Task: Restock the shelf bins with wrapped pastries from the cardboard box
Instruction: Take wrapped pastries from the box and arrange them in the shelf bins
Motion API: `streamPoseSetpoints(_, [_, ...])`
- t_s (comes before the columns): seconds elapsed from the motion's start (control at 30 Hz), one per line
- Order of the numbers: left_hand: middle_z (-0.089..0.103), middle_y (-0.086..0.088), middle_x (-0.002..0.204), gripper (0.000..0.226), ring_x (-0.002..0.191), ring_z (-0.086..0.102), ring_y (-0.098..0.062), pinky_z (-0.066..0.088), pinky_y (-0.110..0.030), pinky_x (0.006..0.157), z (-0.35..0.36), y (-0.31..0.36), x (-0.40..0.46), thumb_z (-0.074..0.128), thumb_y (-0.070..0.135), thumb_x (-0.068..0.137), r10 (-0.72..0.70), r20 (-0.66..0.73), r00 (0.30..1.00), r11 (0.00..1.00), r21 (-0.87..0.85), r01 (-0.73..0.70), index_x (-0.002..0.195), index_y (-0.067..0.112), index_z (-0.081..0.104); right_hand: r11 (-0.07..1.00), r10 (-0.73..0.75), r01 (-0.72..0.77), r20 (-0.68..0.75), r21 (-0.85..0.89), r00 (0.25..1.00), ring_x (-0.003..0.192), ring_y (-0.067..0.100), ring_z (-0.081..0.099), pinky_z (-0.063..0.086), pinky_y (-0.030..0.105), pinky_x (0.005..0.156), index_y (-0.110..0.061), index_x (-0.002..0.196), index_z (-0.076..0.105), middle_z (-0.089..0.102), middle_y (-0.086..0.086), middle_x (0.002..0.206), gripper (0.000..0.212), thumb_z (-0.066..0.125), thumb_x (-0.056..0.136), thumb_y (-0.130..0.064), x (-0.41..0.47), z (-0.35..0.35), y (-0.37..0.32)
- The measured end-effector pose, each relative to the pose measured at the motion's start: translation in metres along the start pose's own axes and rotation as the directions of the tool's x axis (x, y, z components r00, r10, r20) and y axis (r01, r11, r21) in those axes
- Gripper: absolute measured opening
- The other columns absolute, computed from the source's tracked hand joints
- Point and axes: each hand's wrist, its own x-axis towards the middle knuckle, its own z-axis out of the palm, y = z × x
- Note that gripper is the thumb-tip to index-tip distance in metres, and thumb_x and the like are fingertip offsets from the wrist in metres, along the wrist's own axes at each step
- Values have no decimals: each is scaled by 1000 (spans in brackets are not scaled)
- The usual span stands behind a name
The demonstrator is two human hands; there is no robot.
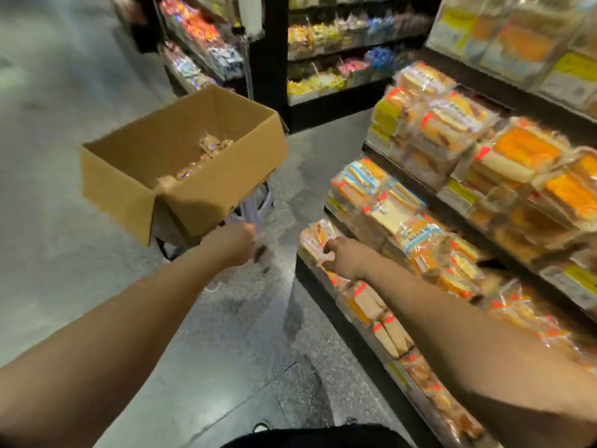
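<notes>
At lowest shelf bin (326,279) | right hand (344,257) pinches clear-wrapped pastry (319,236) | left hand (237,242) curled, grip unclear | open brown cardboard box (129,169) beyond

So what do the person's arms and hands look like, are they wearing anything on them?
Both arms are bare all the way down, with no sleeves showing. The left hand and right hand wear no gloves, and no watch, ring or bracelet shows, though the picture is blurry. Dark clothing shows at the bottom edge.

wrapper labels (416,236) blurred, nothing readable
</notes>
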Motion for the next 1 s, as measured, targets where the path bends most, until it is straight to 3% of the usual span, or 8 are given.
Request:
streamPoseSetpoints(0.13, [46, -8, 76, 26, 68, 42, -22, 33, -29, 60, -23, -68, 24, 41, 20, 101, -77, 48, 996, 994, -78, 81, 78, 11, 46, 996, -90, 90, 6, -15, 996, 115, 31, 56, 47, 35, 91, -12, 140, 51, 55, 13, 134, 46, 53, 99, -33, 57, -27, -55])
streamPoseSetpoints(0.27, [62, -5, 88, 19, 78, 59, -22, 39, -30, 57, -50, -126, 55, 49, 27, 98, -172, -18, 985, 969, -181, 166, 102, 13, 60, 988, -155, 155, 12, 26, 988, 113, 32, 58, 50, 41, 92, -13, 139, 51, 57, 11, 134, 42, 49, 102, -33, 124, -51, -101])
streamPoseSetpoints(0.37, [63, -2, 86, 20, 70, 57, -14, 41, -28, 53, -63, -159, 84, 49, 31, 97, -224, -33, 974, 950, -229, 211, 104, 15, 59, 979, -177, 175, 9, 107, 984, 92, 31, 60, 50, 38, 74, -8, 126, 58, 65, 18, 114, 32, 46, 104, -28, 176, -67, -127])
streamPoseSetpoints(0.43, [65, -2, 92, 23, 75, 59, -14, 46, -30, 59, -73, -183, 113, 49, 33, 98, -248, -46, 968, 940, -254, 229, 107, 16, 60, 973, -183, 182, -4, 143, 983, 76, 25, 52, 40, 33, 63, -7, 116, 57, 61, 14, 94, 25, 46, 104, -26, 215, -82, -145])
streamPoseSetpoints(0.57, [65, 0, 98, 18, 84, 61, -15, 45, -27, 60, -94, -236, 180, 48, 29, 98, -307, -40, 951, 914, -291, 283, 109, 21, 61, 952, -207, 209, -35, 224, 978, 104, 28, 59, 46, 37, 92, -17, 130, 54, 62, 7, 119, 35, 51, 100, -34, 302, -112, -174])
streamPoseSetpoints(0.63, [66, -2, 98, 19, 80, 60, -16, 45, -28, 58, -103, -262, 210, 48, 26, 98, -340, -1, 940, 892, -316, 322, 110, 20, 62, 947, -212, 210, -15, 244, 977, 102, 27, 62, 52, 38, 89, -18, 131, 54, 62, 6, 122, 35, 50, 100, -34, 341, -125, -188])
streamPoseSetpoints(0.8, [66, -4, 100, 19, 93, 60, -23, 44, -31, 73, -114, -330, 275, 54, 24, 95, -416, 54, 908, 845, -346, 408, 109, 17, 64, 961, -213, 205, 25, 188, 977, 103, 28, 62, 53, 37, 85, -16, 131, 56, 63, 11, 120, 36, 50, 100, -32, 424, -156, -219])
streamPoseSetpoints(1.0, [62, -6, 92, 21, 93, 61, -26, 40, -29, 70, -110, -400, 345, 58, 23, 93, -439, 196, 877, 808, -340, 481, 108, 10, 65, 972, -144, 140, 6, 187, 990, 89, 19, 53, 40, 29, 71, -14, 119, 60, 63, 6, 110, 26, 52, 98, -28, 508, -157, -254])
